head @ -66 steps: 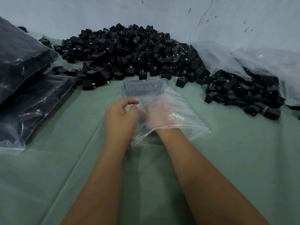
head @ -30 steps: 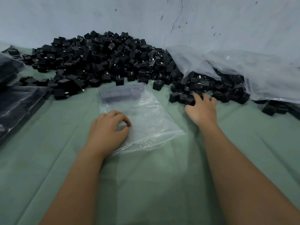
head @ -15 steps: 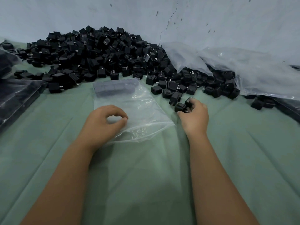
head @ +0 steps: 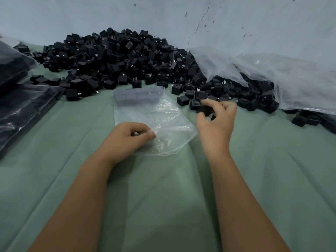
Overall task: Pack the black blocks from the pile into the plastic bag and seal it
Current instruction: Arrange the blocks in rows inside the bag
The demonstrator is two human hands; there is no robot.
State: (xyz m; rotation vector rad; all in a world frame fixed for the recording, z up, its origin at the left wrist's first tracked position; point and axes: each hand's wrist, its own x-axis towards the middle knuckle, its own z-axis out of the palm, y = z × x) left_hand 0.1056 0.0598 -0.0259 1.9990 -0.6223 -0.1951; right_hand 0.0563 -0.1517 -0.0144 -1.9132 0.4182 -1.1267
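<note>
Your right hand (head: 216, 122) curls around a few small black plastic blocks (head: 205, 110), held just above the cloth beside the right edge of the clear plastic bag (head: 154, 120); how many blocks it grips is blurred. Your left hand (head: 125, 139) pinches the bag's near open edge between thumb and fingers, at the left side of the mouth. The bag lies flat on the green cloth-covered table (head: 163, 206), its far end holding a row of dark blocks seen through the film. Beyond it, the large pile of black blocks (head: 118, 57) banks against the pale wall (head: 254, 24), with loose ones spilling to just beside the bag's far corners. A big crumpled translucent bag (head: 291, 79) drapes over the pile's right side. Stacked dark filled bags (head: 23, 100) crowd the left edge. Bare cloth stretches between your forearms and on either side of them, toward the near edge.
</note>
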